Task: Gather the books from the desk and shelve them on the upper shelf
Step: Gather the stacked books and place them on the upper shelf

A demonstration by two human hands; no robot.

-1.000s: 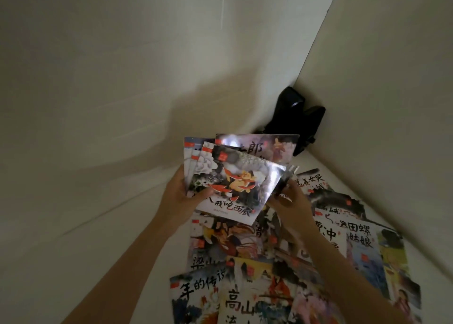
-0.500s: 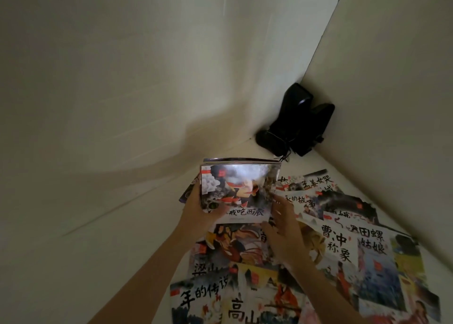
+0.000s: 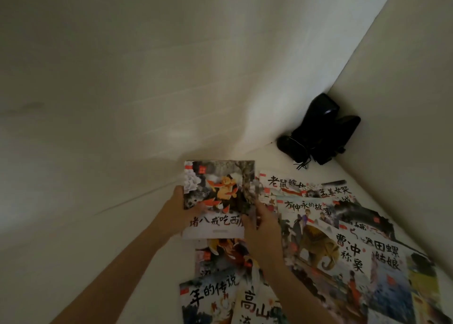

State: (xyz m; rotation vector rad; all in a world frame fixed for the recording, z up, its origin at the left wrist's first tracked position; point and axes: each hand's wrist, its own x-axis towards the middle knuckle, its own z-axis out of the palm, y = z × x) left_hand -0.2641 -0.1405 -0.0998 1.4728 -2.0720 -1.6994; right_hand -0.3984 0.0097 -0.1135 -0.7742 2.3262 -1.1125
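— While my left hand [image 3: 174, 215] grips the stack of books [image 3: 218, 198] at its left edge, what's your right doing?
— My right hand [image 3: 263, 228] pinches its right edge, above the other books [image 3: 343, 245] spread over the white bench [image 3: 245, 156].

The scene is dim and low in contrast, with a greenish-grey cast over the pale walls and the white tabletop [image 3: 152, 225]; a faint brighter patch lies on the wall left of centre, and soft shadow gathers in the corner around the dark object [image 3: 318, 130]. Wide-angle distortion bends the wall edges and stretches the frame margins. The book covers [image 3: 343, 250] toward the lower right edge are smeared and out of focus, while the held stack [image 3: 218, 196] reads moderately sharp.
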